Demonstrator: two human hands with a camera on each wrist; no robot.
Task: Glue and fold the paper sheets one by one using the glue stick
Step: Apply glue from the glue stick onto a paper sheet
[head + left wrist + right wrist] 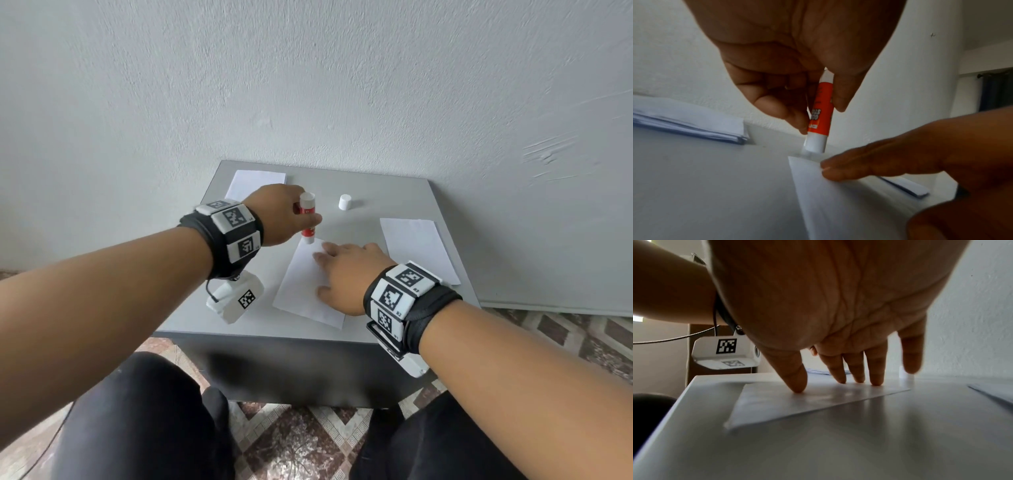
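Observation:
A white paper sheet (pixel 301 284) lies in the middle of the grey table (pixel 359 329). My left hand (pixel 291 219) grips a red-and-white glue stick (pixel 307 219), held upright with its tip down on the sheet's far corner. The left wrist view shows the glue stick (pixel 821 116) pinched between fingers and thumb, its tip on the paper sheet (pixel 838 203). My right hand (pixel 346 274) rests flat on the sheet with straight fingers. From the right wrist, its fingertips (pixel 857 378) press the paper sheet (pixel 797 405) down.
The white cap (pixel 345 202) stands on the table beyond the hands. One paper stack (pixel 257 183) lies at the far left corner, another paper stack (pixel 418 246) at the right. The table backs onto a grey wall (pixel 308 85); patterned floor lies below.

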